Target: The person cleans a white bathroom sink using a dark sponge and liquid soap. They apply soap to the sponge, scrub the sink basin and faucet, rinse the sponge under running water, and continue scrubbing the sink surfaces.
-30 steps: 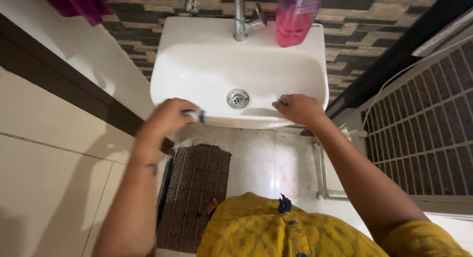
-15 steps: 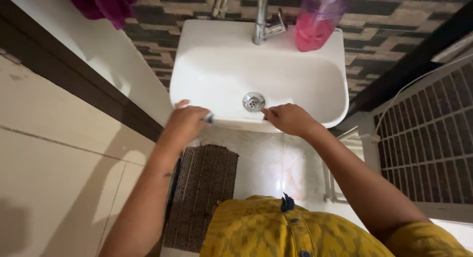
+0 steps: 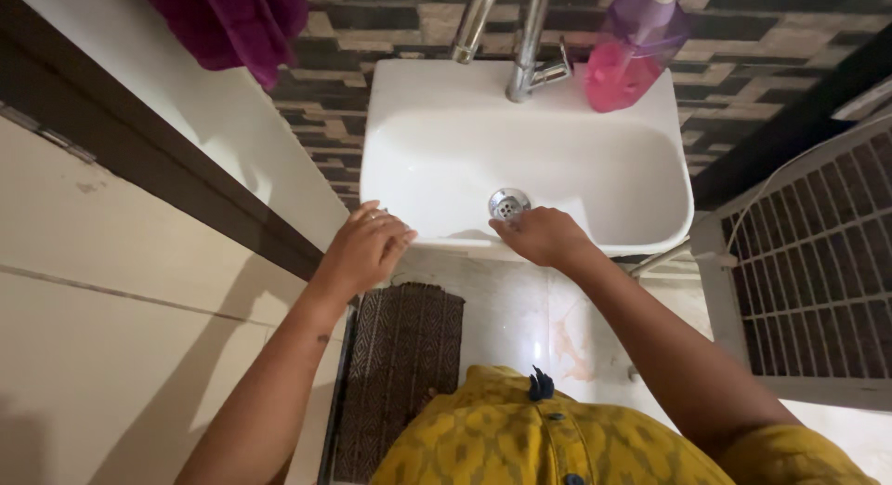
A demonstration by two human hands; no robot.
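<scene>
My left hand (image 3: pixel 364 251) curls over the near left corner of the white sink (image 3: pixel 446 104), fingers pressed together on the rim; something may be tucked under them, I can't tell. My right hand (image 3: pixel 544 236) rests on the near rim, fingertips bunched just beside the metal drain (image 3: pixel 508 203). The sink's long axis runs left to right, with the faucet (image 3: pixel 528 48) at its far edge. A pink soap bottle (image 3: pixel 624 62) stands far right. A brown mat (image 3: pixel 401 373) lies on the floor.

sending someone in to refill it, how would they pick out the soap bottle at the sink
Find the white sink on the patterned tile wall. Right of the metal tap, on the back right corner of the rim, stands the soap bottle. It is clear purple plastic with pink liquid and a pump top, the only bottle there.
</scene>
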